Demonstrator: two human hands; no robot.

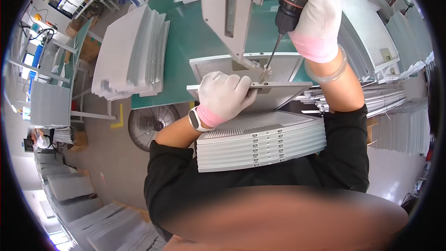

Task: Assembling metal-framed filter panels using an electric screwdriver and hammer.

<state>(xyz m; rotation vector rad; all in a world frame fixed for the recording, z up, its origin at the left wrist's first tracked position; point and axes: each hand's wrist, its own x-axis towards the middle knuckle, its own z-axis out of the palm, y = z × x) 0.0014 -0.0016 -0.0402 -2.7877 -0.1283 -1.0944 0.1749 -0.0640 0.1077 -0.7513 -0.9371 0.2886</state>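
In the head view, the left hand, in a white glove with a pink cuff, has its grip clenched over the upper edge of a framed metal panel. The panel has a slim silver-white rim, a grey face and a small darker patch by that edge; it stands tilted just beyond a near stack of panels. The right hand has its grip around a power screwdriver, whose bit points down at the panel's edge, above the green surface.
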